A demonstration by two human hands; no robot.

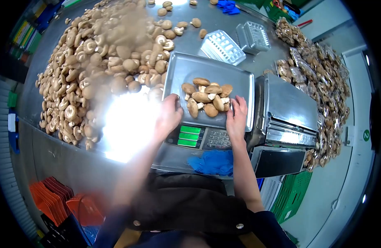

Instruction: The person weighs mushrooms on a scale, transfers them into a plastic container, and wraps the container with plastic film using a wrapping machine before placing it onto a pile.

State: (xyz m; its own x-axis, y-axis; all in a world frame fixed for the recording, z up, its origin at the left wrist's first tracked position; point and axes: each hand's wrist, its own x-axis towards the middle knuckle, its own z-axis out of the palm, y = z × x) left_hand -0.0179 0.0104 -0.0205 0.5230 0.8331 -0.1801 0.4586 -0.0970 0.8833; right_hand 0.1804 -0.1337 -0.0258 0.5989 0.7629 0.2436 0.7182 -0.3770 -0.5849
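Note:
A small group of brown mushrooms [209, 96] lies on the metal tray of a scale [180, 66]. At the tray's left edge is my left hand [169, 118], its fingers bent and close together; whether anything is in them is hidden. My right hand [236, 118] touches the right side of the group, thumb and fingers around a mushroom at its edge. Below the tray, green displays [189, 136] and a keypad [217, 139] show. A large heap of loose mushrooms [70, 78] spreads over the metal table to the left.
Clear plastic trays [223, 47] and more stacked trays [253, 37] stand behind the scale. A metal wrapping machine [289, 103] is at the right, beside many wrapped mushroom packs [322, 78]. A blue cloth or glove [213, 162] lies at the front edge; orange crates [52, 200] sit lower left.

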